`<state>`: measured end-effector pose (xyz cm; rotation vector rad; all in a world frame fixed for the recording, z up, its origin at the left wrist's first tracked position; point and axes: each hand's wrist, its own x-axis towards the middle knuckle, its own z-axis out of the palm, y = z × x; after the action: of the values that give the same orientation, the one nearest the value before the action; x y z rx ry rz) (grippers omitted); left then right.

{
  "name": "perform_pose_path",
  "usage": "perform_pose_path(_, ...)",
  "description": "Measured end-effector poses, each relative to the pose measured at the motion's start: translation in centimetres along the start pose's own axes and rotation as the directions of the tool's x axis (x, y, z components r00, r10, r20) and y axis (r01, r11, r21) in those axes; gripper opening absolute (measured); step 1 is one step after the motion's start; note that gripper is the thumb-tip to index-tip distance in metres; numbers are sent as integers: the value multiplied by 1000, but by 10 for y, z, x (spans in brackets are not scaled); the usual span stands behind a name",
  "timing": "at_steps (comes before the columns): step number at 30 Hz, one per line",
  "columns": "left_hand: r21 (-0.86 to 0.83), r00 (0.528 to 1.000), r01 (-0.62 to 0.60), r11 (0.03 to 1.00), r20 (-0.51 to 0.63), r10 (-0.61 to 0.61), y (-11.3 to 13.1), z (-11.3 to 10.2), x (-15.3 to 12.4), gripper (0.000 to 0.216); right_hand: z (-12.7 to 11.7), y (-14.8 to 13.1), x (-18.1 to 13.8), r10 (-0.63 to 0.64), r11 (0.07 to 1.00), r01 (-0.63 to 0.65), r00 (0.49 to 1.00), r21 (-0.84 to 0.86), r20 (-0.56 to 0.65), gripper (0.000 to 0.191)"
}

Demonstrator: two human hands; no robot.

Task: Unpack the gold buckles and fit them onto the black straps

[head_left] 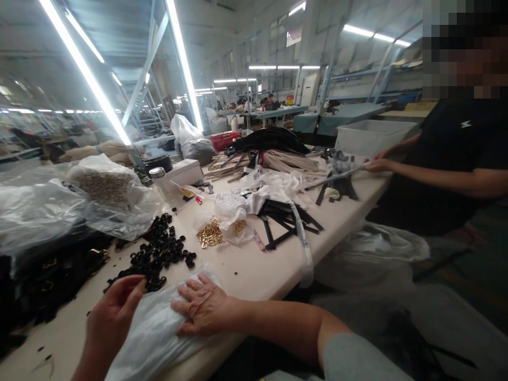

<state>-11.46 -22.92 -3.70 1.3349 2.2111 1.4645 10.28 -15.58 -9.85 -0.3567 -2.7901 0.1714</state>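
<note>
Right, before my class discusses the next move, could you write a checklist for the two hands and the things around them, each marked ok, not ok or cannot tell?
1. Right hand flat on the plastic bag: ok.
2. Left hand empty: cannot tell; it is curled inward.
3. Black rings contained: not ok; they lie loose on the table.
4. Gold pieces apart from the black rings: ok.
5. Other person's hands clear of these two: ok; they are farther off to the right.
6. Contents of the plastic bag known: cannot tell.
</note>
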Motion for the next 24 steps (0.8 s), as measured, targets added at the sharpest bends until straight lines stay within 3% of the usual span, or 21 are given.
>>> perform_pose_path(3,-357,986,89,930,166,-31,36,66,16,45,-2,-2,1,9,1000,-10,1000,7,21,53)
perform_pose_path(5,-485,983,138,864,173,-60,39,103,18,42,1,-1,2,18,1000,-19,999,19,47,54)
perform_pose_path(7,-547,987,151,823,130,-95,31,125,18,40,0,6,2,-10,998,5,997,56,80,55)
perform_pose_path(9,-560,990,139,817,77,-116,18,132,17,38,-7,22,4,-97,985,78,988,157,117,47)
perform_pose_path(11,-548,993,117,829,36,-116,8,131,18,36,-25,50,10,-132,951,104,988,291,76,35)
perform_pose_path(13,-539,993,105,836,20,-113,3,128,19,35,-47,87,22,45,935,-7,994,356,-99,36)
perform_pose_path(15,-539,994,97,836,14,-106,4,128,19,35,-68,126,37,307,923,-219,915,317,-261,45)
perform_pose_path(16,-537,995,95,838,20,-100,5,129,19,35,-76,145,45,408,901,-333,867,277,-286,49)
perform_pose_path(20,-523,996,91,847,65,-67,8,136,18,38,-87,205,70,610,787,-615,766,47,-205,50)
perform_pose_path(24,-541,996,73,838,87,-31,5,139,18,37,-83,239,87,709,688,-717,697,-111,-109,45)
